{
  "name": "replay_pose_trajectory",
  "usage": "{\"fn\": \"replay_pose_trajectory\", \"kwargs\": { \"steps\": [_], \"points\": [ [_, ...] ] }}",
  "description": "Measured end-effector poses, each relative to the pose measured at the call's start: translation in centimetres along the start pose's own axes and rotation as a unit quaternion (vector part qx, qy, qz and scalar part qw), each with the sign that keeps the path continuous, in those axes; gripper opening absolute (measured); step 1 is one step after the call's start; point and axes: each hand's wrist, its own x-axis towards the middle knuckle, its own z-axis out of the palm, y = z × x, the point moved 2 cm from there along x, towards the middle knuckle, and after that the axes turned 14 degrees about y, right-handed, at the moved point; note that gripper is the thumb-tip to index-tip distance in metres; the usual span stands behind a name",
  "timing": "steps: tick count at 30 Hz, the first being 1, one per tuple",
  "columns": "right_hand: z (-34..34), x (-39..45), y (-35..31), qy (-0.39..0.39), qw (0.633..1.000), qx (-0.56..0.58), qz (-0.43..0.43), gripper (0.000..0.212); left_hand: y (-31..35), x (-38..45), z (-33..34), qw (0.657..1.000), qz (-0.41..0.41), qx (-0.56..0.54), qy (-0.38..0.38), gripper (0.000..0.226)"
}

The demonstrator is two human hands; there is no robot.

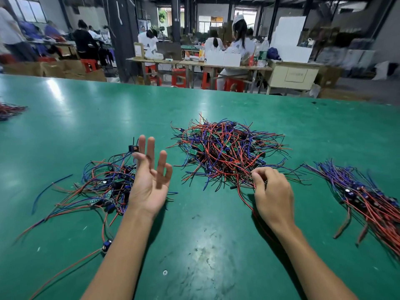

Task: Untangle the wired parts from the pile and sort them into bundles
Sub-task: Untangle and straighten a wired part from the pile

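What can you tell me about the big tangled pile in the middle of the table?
The central pile is a loose, mounded heap of thin red and blue insulated wires, with small green circuit boards and dark components caught among them. Wire ends stick out all round. It lies on the green table, apart from the looser spread on the left and the straighter bundle on the right. The right hand pinches wires at its near right edge; the left hand is open, clear of it.

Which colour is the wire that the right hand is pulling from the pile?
Red. The head view shows the right hand pinching the red wire.
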Motion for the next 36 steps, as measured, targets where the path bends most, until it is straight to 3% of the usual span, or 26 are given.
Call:
{"fn": "replay_pose_trajectory", "kwargs": {
  "steps": [4, 8, 10, 12, 13, 15, 17, 20, 22, 26, 31, 34, 36],
  "points": [
    [-0.2, -0.1, -0.5, 0.021, 0.996, 0.085, 0.002, 0.006, 0.0, 0.2, -0.4, 0.989, 0.062, 0.127, -0.04, 0.049],
    [-0.6, 0.1, -0.6, 0.068, 0.988, 0.141, 0.012, 0.007, -0.2, 0.3, -0.6, 0.974, 0.114, 0.195, -0.019, 0.05],
    [-0.9, 0.0, -0.7, 0.09, 0.982, 0.164, 0.01, 0.009, -0.1, 0.4, -0.6, 0.931, 0.236, 0.276, 0.045, 0.05],
    [-1.3, 0.0, -1.1, 0.112, 0.977, 0.183, 0.013, 0.01, 0.1, 0.6, -0.8, 0.845, 0.369, 0.368, 0.119, 0.051],
    [-1.4, 0.1, -1.2, 0.118, 0.975, 0.19, 0.013, 0.009, 0.0, 0.7, -0.9, 0.813, 0.399, 0.4, 0.14, 0.051],
    [-1.6, 0.2, -1.4, 0.122, 0.972, 0.202, 0.009, 0.007, -0.5, 0.6, -0.8, 0.796, 0.402, 0.432, 0.135, 0.049],
    [-1.7, 0.2, -1.6, 0.116, 0.97, 0.212, 0.008, 0.006, -1.6, 0.0, -0.4, 0.793, 0.391, 0.46, 0.077, 0.043],
    [-1.8, 0.1, -1.9, 0.097, 0.967, 0.236, 0.01, 0.007, -3.5, -1.9, 0.5, 0.713, 0.439, 0.541, -0.08, 0.032],
    [-1.9, 0.0, -2.1, 0.08, 0.965, 0.25, 0.003, 0.006, -4.9, -2.9, 0.9, 0.694, 0.418, 0.557, -0.186, 0.04],
    [-2.1, -0.1, -2.8, 0.023, 0.958, 0.284, -0.023, 0.009, -6.7, -3.8, 0.8, 0.645, 0.423, 0.581, -0.258, 0.045],
    [-2.1, 0.2, -2.9, -0.027, 0.962, 0.269, -0.048, 0.009, -7.1, -4.2, 0.3, 0.68, 0.455, 0.524, -0.235, 0.015],
    [-1.8, 0.3, -2.3, -0.007, 0.97, 0.238, -0.039, 0.013, -6.6, -4.1, 0.3, 0.705, 0.451, 0.508, -0.202, 0.023],
    [-1.6, 0.3, -1.9, 0.012, 0.974, 0.225, -0.012, 0.011, -6.3, -4.1, 0.5, 0.746, 0.41, 0.486, -0.198, 0.026]
  ]
}}
